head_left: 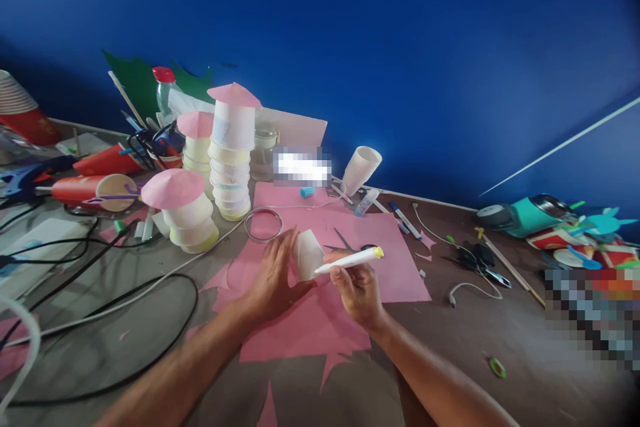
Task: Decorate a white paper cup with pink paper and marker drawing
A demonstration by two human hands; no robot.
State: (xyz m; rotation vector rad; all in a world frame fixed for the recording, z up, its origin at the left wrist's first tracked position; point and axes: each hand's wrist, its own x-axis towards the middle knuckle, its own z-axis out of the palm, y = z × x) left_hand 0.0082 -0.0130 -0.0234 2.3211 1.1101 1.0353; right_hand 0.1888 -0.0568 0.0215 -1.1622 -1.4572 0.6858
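A small white paper cup [310, 255] lies on its side on pink paper [310, 333]. My left hand [273, 273] grips the cup from the left, fingers behind it and thumb in front. My right hand [359, 290] is closed round a white marker [353, 260] with a yellow end. The marker's tip is at the cup's lower right side; whether it touches cannot be made out. Black-handled scissors [343, 239] lie just behind my right hand, partly hidden by it.
At left stand cup towers with pink cone tops [234, 95] and tangled black cables [195, 307]. Behind are stacked white cups [363, 170], a glass jar [264, 147] and a blue wall [400, 47]. A turquoise bottle [530, 215] and wooden sticks [510, 267] lie right.
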